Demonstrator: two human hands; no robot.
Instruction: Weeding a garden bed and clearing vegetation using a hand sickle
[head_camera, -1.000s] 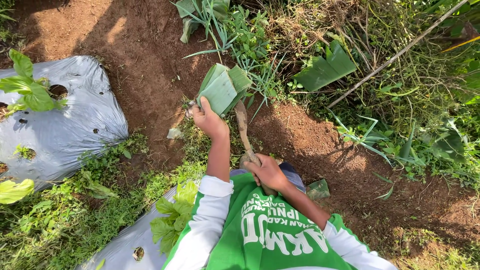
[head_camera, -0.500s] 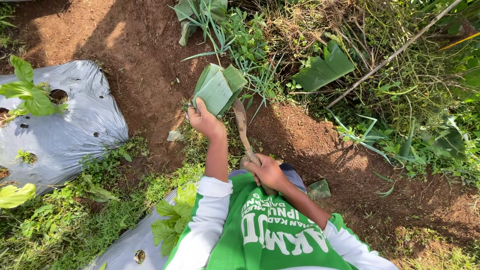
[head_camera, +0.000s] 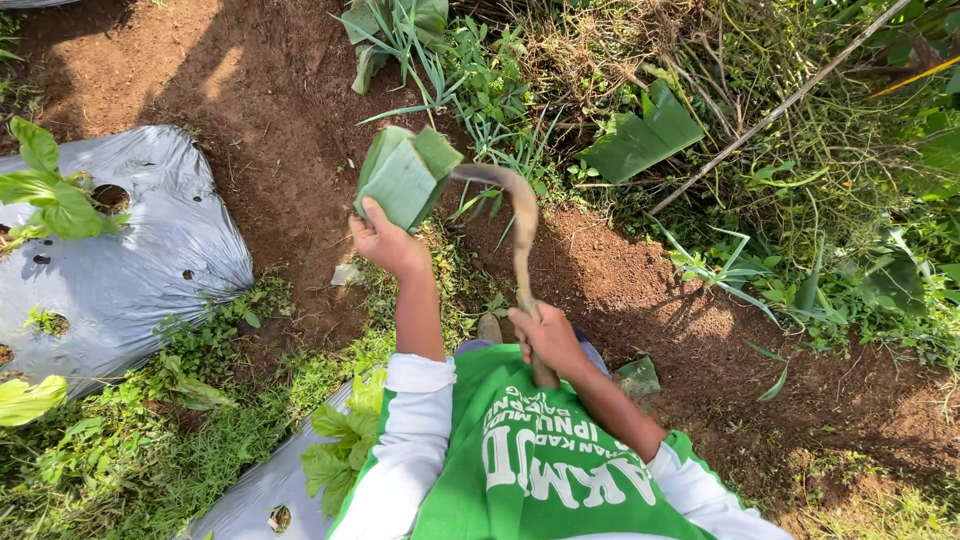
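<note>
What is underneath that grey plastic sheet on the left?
The grey plastic sheet lies over a mound in the soil. Leafy plants poke up through holes cut in it. Whatever lies under the sheet itself is covered, so it cannot be seen.

Outdoor farm plot: bare reddish-brown soil (head_camera: 290, 110), raised beds under silver plastic mulch (head_camera: 150, 250) w/ planting holes (leafy seedlings (head_camera: 50, 185) poking through), weeds and grass (head_camera: 150, 440) between rows, wild brush (head_camera: 800, 120) at edge.

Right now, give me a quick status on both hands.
Left hand grips folded banana leaf. Right hand grips curved sickle, blade tip at the leaf's edge. Grass clump just beyond.
</note>
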